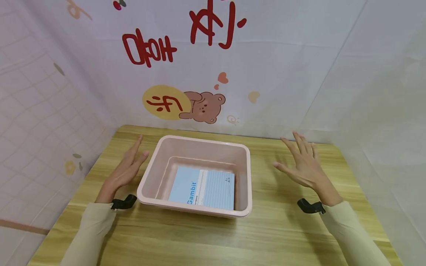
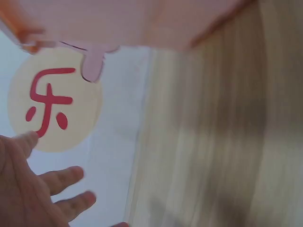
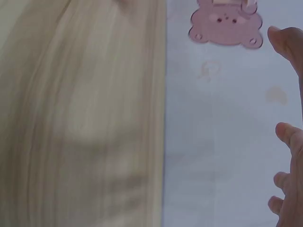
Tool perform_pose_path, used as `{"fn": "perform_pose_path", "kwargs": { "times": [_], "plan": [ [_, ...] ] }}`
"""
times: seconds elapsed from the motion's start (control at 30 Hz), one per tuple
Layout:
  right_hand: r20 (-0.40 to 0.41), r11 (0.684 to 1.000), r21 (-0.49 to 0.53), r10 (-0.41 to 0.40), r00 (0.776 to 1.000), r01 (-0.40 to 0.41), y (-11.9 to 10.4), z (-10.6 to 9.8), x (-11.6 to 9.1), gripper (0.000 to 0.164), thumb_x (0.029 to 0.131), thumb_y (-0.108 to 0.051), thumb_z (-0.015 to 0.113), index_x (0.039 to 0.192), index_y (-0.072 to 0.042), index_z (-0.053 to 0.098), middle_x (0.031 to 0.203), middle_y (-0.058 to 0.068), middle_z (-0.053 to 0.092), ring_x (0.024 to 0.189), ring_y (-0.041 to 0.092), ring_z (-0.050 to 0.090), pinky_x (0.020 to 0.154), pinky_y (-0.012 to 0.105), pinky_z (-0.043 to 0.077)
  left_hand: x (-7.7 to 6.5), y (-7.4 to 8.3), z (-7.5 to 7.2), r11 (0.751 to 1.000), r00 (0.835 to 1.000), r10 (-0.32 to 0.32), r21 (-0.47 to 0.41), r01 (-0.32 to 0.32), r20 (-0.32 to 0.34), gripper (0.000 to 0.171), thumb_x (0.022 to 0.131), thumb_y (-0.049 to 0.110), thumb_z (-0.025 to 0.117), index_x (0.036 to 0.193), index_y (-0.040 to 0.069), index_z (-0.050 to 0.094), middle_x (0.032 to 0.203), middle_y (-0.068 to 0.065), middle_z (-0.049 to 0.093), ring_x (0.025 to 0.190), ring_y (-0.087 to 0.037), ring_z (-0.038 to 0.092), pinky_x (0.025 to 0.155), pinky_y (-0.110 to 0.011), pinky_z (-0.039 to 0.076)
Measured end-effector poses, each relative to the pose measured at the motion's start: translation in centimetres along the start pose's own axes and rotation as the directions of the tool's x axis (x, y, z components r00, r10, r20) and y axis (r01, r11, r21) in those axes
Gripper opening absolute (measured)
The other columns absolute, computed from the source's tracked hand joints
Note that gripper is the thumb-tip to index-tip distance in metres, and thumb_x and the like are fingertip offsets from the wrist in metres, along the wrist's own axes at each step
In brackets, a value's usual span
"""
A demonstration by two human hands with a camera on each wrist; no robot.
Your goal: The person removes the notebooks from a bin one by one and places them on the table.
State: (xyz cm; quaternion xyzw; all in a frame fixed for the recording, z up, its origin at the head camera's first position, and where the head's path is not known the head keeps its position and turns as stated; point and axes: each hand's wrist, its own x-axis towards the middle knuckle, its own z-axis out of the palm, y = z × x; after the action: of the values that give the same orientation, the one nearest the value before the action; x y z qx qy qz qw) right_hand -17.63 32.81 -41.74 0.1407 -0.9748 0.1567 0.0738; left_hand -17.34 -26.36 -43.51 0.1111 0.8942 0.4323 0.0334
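A pale pink plastic basin [image 1: 194,211] stands on the wooden table, left of the middle in the head view. Flat on its floor lies a light blue notebook [image 1: 184,181] marked "Gambit", with a lined panel on its right part. My left hand [image 1: 126,168] is just left of the basin, fingers extended and nothing in it. In the left wrist view the basin's side [image 2: 118,21] fills the top, with the left hand [image 2: 33,189] below it. Well to the right of the basin, my right hand [image 1: 304,168] is spread above the table, holding nothing.
The wooden table [image 1: 266,236] runs back to a white cloth backdrop [image 1: 283,66] with red characters and a printed bear [image 1: 206,107]. Cloth walls also close off the left and right sides. Each wrist carries a black camera mount [image 1: 311,206].
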Motion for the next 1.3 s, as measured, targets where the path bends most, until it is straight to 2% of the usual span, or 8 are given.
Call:
{"fn": "perform_pose_path", "kwargs": {
  "times": [0.17, 0.27, 0.4, 0.53, 0.63, 0.77, 1.0, 1.3],
  "plan": [
    [-0.017, 0.998, 0.019, -0.064, 0.998, 0.065, -1.6, -0.6, 0.5, 0.09, 0.09, -0.058, 0.07, 0.163, -0.036, 0.021, 0.174, 0.005, 0.0, 0.16, 0.039, 0.005, 0.12, 0.073, 0.004, 0.0, 0.5, -0.1, 0.974, 0.995, -0.042, -0.219, 0.061, 0.092, 0.065, 0.112, 0.045, 0.03, 0.164, 0.033, -0.008, 0.171, -0.023, 0.007, 0.155, -0.051, 0.01, 0.114, -0.079, 0.019],
    [-0.027, 0.994, 0.016, -0.104, 0.994, 0.104, -2.5, -0.9, 0.8, 0.09, 0.09, -0.057, 0.071, 0.163, -0.037, 0.021, 0.175, 0.004, 0.001, 0.16, 0.038, 0.007, 0.119, 0.072, 0.008, -0.1, 0.9, -0.3, 0.95, 0.991, -0.028, -0.304, 0.066, 0.128, 0.062, 0.113, 0.043, 0.025, 0.166, 0.027, -0.002, 0.17, -0.024, 0.011, 0.154, -0.05, 0.015, 0.114, -0.074, 0.028],
    [-0.036, 0.989, 0.015, -0.146, 0.989, 0.146, -3.7, -1.3, 1.2, 0.091, 0.089, -0.058, 0.071, 0.163, -0.037, 0.023, 0.175, 0.003, 0.002, 0.159, 0.038, 0.008, 0.12, 0.071, 0.009, -0.3, 1.6, -0.7, 0.933, 0.988, 0.006, -0.357, 0.049, 0.152, 0.059, 0.114, 0.038, 0.025, 0.166, 0.018, 0.008, 0.166, -0.024, 0.023, 0.148, -0.039, 0.034, 0.109, -0.047, 0.049],
    [-0.042, 0.981, 0.02, -0.192, 0.98, 0.193, -4.9, -1.5, 1.7, 0.091, 0.087, -0.058, 0.072, 0.162, -0.036, 0.025, 0.174, 0.001, 0.002, 0.16, 0.036, 0.008, 0.118, 0.073, 0.01, -0.6, 2.3, -0.8, 0.91, 0.987, 0.033, -0.413, 0.037, 0.16, 0.056, 0.113, 0.034, 0.03, 0.165, 0.014, 0.018, 0.159, -0.021, 0.035, 0.133, -0.015, 0.05, 0.096, -0.024, 0.052],
    [-0.041, 0.974, 0.028, -0.225, 0.973, 0.227, -6.0, -1.8, 2.0, 0.091, 0.087, -0.057, 0.073, 0.162, -0.036, 0.026, 0.174, 0.0, 0.002, 0.16, 0.035, 0.009, 0.118, 0.072, 0.011, -0.9, 2.6, -0.8, 0.884, 0.988, 0.047, -0.468, 0.028, 0.149, 0.055, 0.113, 0.03, 0.036, 0.163, 0.011, 0.024, 0.151, -0.01, 0.044, 0.124, -0.005, 0.055, 0.095, -0.023, 0.054],
    [-0.04, 0.962, 0.041, -0.27, 0.962, 0.272, -7.4, -2.2, 2.5, 0.091, 0.086, -0.057, 0.074, 0.161, -0.035, 0.027, 0.174, 0.0, 0.003, 0.16, 0.036, 0.01, 0.118, 0.07, 0.013, -1.2, 2.7, -0.5, 0.843, 0.987, 0.067, -0.538, 0.024, 0.149, 0.054, 0.111, 0.021, 0.044, 0.161, 0.008, 0.028, 0.143, 0.001, 0.051, 0.122, -0.004, 0.06, 0.096, -0.024, 0.055],
    [-0.019, 0.942, 0.029, -0.335, 0.942, 0.335, -9.8, -2.3, 3.3, 0.091, 0.087, -0.06, 0.072, 0.162, -0.037, 0.025, 0.174, -0.002, 0.003, 0.16, 0.033, 0.009, 0.121, 0.067, 0.013, -1.6, 3.1, 0.0, 0.825, 0.987, 0.01, -0.559, 0.082, 0.159, 0.059, 0.105, 0.013, 0.056, 0.16, 0.015, 0.033, 0.142, -0.003, 0.049, 0.11, -0.009, 0.066, 0.09, -0.028, 0.057],
    [0.014, 0.922, 0.03, -0.387, 0.922, 0.387, -12.3, -1.9, 4.4, 0.088, 0.089, -0.063, 0.066, 0.162, -0.037, 0.025, 0.174, -0.004, 0.0, 0.161, 0.029, 0.008, 0.124, 0.064, 0.013, -1.4, 3.8, 0.4, 0.739, 0.986, -0.01, -0.663, 0.118, 0.164, 0.065, 0.103, 0.006, 0.059, 0.161, 0.008, 0.03, 0.133, -0.006, 0.049, 0.098, -0.012, 0.07, 0.079, -0.033, 0.063]
  ]
}}
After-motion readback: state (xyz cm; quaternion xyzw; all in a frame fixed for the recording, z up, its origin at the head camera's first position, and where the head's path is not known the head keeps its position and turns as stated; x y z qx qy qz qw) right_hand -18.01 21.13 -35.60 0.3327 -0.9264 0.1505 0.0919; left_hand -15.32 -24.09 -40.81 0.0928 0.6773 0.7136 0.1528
